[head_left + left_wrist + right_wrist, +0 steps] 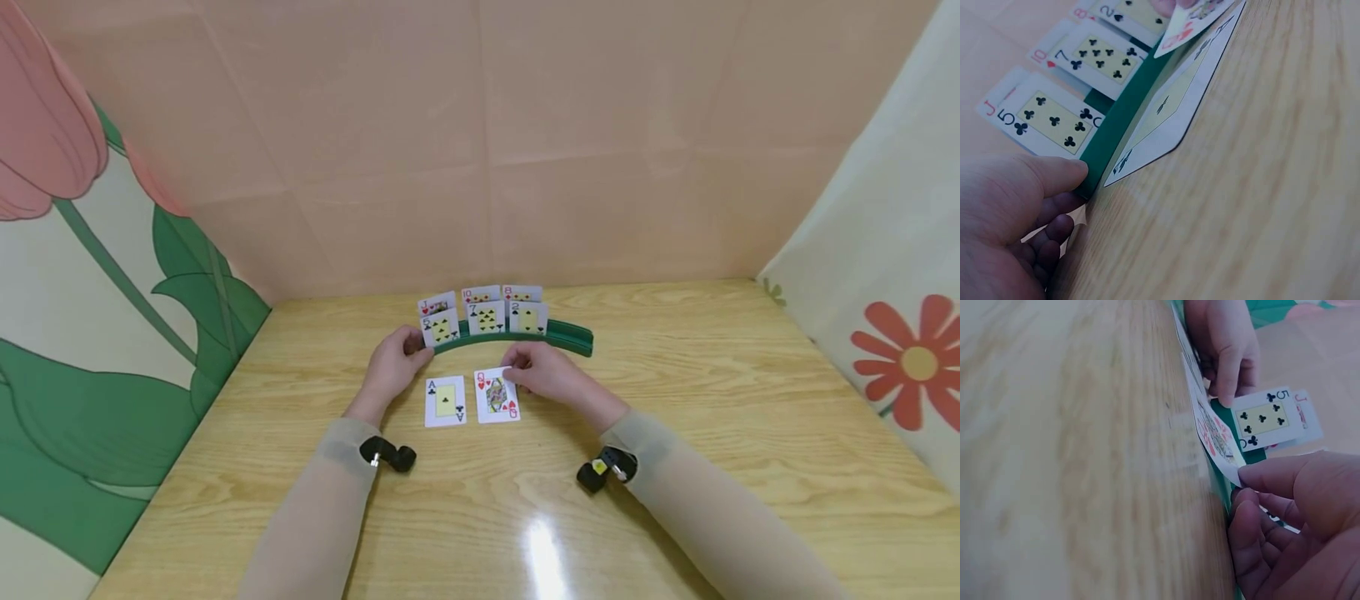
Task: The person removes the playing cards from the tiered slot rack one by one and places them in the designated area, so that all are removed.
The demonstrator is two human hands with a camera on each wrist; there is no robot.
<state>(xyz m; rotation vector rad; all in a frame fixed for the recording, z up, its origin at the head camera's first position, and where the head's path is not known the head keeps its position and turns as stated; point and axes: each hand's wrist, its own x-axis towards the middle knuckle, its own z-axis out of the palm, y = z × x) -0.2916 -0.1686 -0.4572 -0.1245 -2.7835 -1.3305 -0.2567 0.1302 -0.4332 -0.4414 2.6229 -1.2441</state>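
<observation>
My left hand (393, 364) grips the left end of a curved green card holder (572, 335), its thumb on the front wall in the left wrist view. With thumb and fingers my right hand (551, 369) pinches the upper right corner of a queen of hearts (497, 398). That corner is lifted off the table in the right wrist view. Left of the queen, an ace of clubs (446, 402) lies face up on the table. Upright in the holder's front row stand a five of clubs (440, 328), a seven of clubs (487, 318) and a black two (528, 318).
Behind them in the holder stand a jack (432, 304), a red ten (481, 293) and a red eight (522, 292), partly hidden. The wooden table (712, 417) meets a pink cloth backdrop (600, 167). Printed flower cloths hang at both sides.
</observation>
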